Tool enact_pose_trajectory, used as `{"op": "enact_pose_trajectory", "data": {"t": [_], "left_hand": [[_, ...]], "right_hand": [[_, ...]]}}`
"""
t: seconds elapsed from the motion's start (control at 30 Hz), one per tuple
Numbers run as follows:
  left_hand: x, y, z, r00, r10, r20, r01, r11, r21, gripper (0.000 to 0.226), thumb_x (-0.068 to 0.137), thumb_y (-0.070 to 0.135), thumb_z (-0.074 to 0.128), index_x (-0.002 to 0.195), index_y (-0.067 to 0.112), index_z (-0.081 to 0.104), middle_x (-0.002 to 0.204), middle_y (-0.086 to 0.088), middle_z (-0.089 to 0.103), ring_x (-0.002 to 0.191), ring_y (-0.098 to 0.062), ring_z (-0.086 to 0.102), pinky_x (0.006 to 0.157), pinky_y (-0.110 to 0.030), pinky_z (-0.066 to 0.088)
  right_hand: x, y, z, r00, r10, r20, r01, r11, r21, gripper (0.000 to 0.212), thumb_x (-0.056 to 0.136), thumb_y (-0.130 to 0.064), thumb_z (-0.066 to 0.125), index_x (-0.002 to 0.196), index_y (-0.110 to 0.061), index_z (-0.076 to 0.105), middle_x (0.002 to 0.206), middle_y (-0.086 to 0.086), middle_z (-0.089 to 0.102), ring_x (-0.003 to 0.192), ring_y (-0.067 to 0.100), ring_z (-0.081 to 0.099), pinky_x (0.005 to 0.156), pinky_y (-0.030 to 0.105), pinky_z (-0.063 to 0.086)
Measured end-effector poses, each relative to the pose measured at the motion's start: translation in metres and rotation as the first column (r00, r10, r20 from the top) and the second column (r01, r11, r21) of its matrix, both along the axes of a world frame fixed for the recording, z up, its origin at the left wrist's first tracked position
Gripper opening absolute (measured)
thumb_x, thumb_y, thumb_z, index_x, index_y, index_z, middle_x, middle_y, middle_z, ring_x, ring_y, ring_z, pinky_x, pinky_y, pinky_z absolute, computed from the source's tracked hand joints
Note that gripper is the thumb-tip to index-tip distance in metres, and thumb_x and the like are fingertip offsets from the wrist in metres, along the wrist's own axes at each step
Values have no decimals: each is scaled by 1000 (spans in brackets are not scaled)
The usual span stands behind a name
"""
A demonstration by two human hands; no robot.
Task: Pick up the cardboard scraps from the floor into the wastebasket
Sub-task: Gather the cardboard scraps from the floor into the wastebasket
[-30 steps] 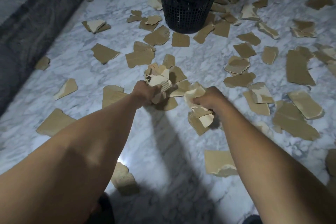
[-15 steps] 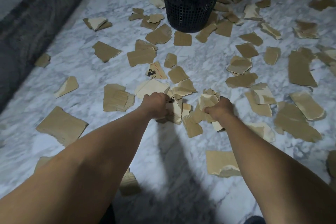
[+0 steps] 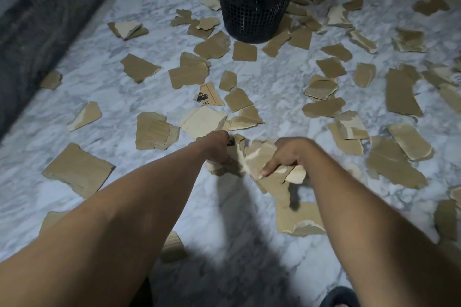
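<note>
Head view: near the middle of the marble floor (image 3: 99,92), the left hand (image 3: 216,148) is gripping a bundle of scraps (image 3: 233,163), while the right hand (image 3: 290,154) is curling round a second bundle (image 3: 259,161). Loose scraps (image 3: 185,76) are lying scattered around the wastebasket (image 3: 254,17), which is standing at the floor's far edge.

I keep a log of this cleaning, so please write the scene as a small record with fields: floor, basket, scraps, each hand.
floor: white marble, dim light
wastebasket: black mesh, dark liner, upright at the far end
loose scraps: many, spread over the floor, some against the basket's base
left grip: curled round a bundle of scraps
right grip: curled round a second bundle
progress: most scraps not yet picked up
</note>
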State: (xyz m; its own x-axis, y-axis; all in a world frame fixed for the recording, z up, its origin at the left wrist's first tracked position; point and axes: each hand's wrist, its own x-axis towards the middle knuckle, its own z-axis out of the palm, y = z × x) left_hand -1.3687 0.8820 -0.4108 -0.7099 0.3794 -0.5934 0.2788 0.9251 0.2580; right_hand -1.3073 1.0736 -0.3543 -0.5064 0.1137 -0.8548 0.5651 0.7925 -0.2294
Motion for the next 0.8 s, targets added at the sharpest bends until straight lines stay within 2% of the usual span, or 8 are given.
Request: {"op": "enact_pose_trajectory", "data": {"t": [0.07, 0.13, 0.27, 0.37, 0.43, 0.53, 0.7, 0.8], "left_hand": [[-1, 1, 0, 1000, -9, 4, 9, 1000, -16, 52, 78, 31, 74, 121, 11, 53, 117, -5, 60, 96, -26, 55, 91, -44, 52], [-1, -1, -1, 1000, 15, 20, -15, 1000, -8, 52, 77, 32, 75, 119, 9, 56, 114, -5, 62, 95, -26, 56, 91, -45, 53], [-2, -6, -2, 997, 68, -42, -68, 997, -20, 58, 80, 39, 72, 126, 11, 52, 123, -5, 55, 111, -29, 51, 97, -47, 46], [-10, -12, 3, 973, 94, -213, -106, 993, -46, 54, 87, 38, 64, 131, 12, 46, 134, -9, 41, 125, -32, 36, 100, -49, 38], [-18, -20, 3, 948, 126, -293, -141, 990, -30, 54, 87, 36, 63, 133, 13, 45, 140, -9, 35, 128, -33, 31, 101, -51, 34], [-26, -32, -4, 941, 220, -256, -220, 975, 29, 68, 86, 33, 65, 142, 10, 32, 150, -7, 28, 135, -32, 27, 105, -50, 33], [-30, -35, -3, 950, 241, -200, -244, 970, 7, 60, 83, 36, 70, 127, 6, 43, 131, -10, 40, 120, -33, 37, 91, -43, 46], [-34, -30, 1, 960, 208, -187, -222, 973, -59, 59, 84, 34, 67, 128, 2, 45, 131, -14, 34, 115, -36, 38, 87, -37, 44]], "right_hand": [[17, -25, -16, 998, 39, -39, -33, 990, 140, 84, 47, -45, 98, 109, -3, 61, 99, 8, 71, 85, 28, 69, 81, 39, 57], [28, -40, -27, 989, -56, -140, 87, 970, 225, 64, 50, -39, 98, 89, -9, 56, 80, 4, 64, 68, 23, 63, 67, 33, 53], [26, -47, -30, 976, -105, -189, 148, 963, 227, 59, 48, -40, 97, 78, -14, 53, 82, 5, 67, 84, 26, 67, 85, 40, 56], [20, -50, -27, 968, -67, -244, 122, 968, 219, 48, 56, -32, 94, 74, -14, 53, 76, 3, 63, 83, 27, 67, 77, 35, 55], [19, -54, -28, 959, -28, -283, 95, 970, 224, 42, 62, -24, 90, 76, -13, 52, 77, 2, 61, 79, 28, 65, 67, 32, 51], [20, -63, -28, 945, 33, -327, 57, 963, 264, 41, 69, -21, 86, 86, -15, 49, 100, 3, 65, 89, 28, 65, 66, 31, 47], [19, -58, -30, 956, 7, -294, 65, 970, 234, 68, 65, -34, 90, 115, -19, 47, 117, 0, 59, 110, 30, 60, 91, 39, 50], [7, -55, -29, 938, 64, -342, 24, 969, 247, 52, 69, -34, 86, 107, -19, 53, 117, 4, 64, 111, 29, 61, 83, 35, 46]]}}
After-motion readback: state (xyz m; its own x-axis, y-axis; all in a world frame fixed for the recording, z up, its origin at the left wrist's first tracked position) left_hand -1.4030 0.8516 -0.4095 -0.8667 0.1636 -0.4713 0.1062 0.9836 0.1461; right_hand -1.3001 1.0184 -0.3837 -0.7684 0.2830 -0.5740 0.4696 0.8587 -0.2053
